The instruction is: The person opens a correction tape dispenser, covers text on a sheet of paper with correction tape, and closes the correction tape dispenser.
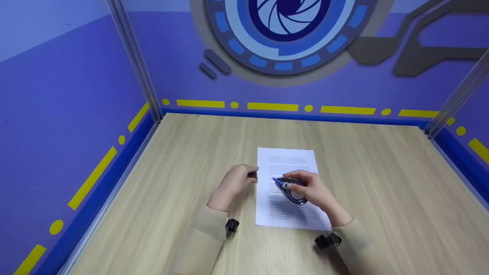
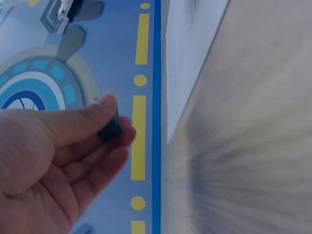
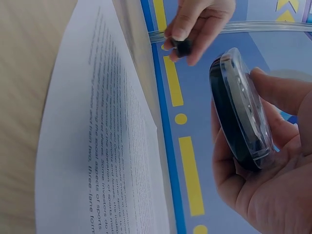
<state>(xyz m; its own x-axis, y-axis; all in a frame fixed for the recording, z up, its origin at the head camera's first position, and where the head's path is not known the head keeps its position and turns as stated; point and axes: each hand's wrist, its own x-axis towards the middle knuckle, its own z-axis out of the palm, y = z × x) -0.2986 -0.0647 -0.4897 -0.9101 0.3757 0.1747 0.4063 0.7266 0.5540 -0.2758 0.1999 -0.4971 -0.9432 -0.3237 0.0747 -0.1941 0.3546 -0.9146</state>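
A correction tape dispenser (image 3: 241, 109), with a clear side and a dark edge, is gripped between the thumb and fingers of my right hand (image 1: 312, 190). Its bluish tip points left, above the printed sheet of paper (image 1: 263, 214). My left hand (image 1: 235, 183) pinches a small dark cap (image 2: 111, 127) between thumb and fingers, beside the sheet's left edge. In the right wrist view that cap (image 3: 183, 47) appears as a dark piece under the left fingertips. The paper lies flat, its lines of text partly covered by my right hand and the dispenser.
A wood-grain table (image 1: 191, 152) bears the sheet. Blue panels with yellow marks (image 1: 200, 103) rise behind it and at both sides, joined by metal corner posts (image 1: 135, 57). Dark wrist cameras (image 1: 232, 225) sit on both sleeves.
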